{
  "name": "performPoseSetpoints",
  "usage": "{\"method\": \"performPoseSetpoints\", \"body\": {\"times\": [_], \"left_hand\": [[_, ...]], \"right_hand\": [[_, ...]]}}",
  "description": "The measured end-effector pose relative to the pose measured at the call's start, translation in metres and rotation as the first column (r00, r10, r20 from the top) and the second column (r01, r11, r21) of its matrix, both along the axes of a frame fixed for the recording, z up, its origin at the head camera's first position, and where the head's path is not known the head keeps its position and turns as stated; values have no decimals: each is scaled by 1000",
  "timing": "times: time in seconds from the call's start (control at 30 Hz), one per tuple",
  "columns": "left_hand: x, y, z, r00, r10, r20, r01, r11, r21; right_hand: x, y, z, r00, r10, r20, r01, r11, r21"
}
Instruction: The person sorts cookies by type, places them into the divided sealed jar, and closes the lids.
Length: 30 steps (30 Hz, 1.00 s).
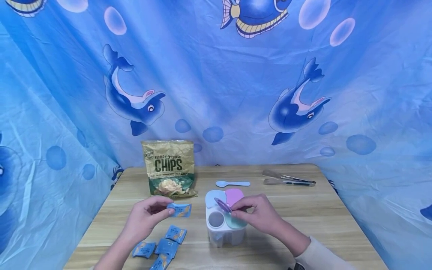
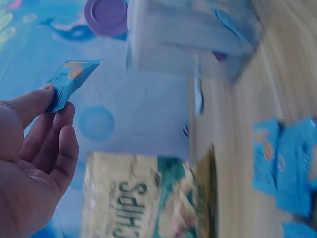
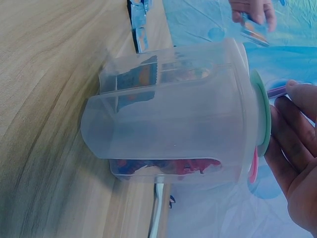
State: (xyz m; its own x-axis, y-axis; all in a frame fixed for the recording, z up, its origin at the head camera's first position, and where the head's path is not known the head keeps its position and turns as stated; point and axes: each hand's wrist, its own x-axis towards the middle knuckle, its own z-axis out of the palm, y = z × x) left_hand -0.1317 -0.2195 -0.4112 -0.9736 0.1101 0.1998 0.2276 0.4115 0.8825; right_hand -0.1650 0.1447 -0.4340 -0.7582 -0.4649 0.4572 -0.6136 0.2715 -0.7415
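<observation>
My left hand (image 1: 143,215) pinches a small blue snack packet (image 1: 179,210) between thumb and fingers, left of a clear, white-topped storage box (image 1: 226,237). In my right hand (image 1: 258,213) a round purple lid (image 1: 222,205) is pinched and tilted above the box. Below it, the round front-left opening (image 1: 216,219) is uncovered. A light blue lid (image 1: 215,197), a pink lid (image 1: 234,195) and a green lid (image 1: 236,222) cover the other compartments. Through the clear wall in the right wrist view, a blue packet (image 3: 136,82) and red-and-blue wrappers (image 3: 188,166) show inside.
Several blue packets (image 1: 167,247) lie on the wooden table (image 1: 297,232) at the front left. A chips bag (image 1: 170,168) stands behind my left hand. Behind the box lies a light blue spoon (image 1: 233,183), with tongs (image 1: 289,179) at the back right. A blue curtain (image 1: 216,93) hangs behind.
</observation>
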Motion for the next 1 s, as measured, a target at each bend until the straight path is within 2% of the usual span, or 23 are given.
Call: {"method": "performPoseSetpoints", "body": {"times": [0.3,0.57,0.73,1.0], "left_hand": [[-12,39,8,990,-142,-2,142,989,32],[-19,63,1,972,-236,-14,236,972,-13],[-21,72,-2,962,-267,-58,265,963,-46],[-17,81,-5,954,-292,-65,285,954,-98]], "right_hand": [[0,1,0,1000,-4,11,4,1000,8],[0,0,1,1000,-20,17,20,1000,21],[0,-1,1,1000,-16,12,16,1000,17],[0,-1,0,1000,-17,14,17,1000,24]]}}
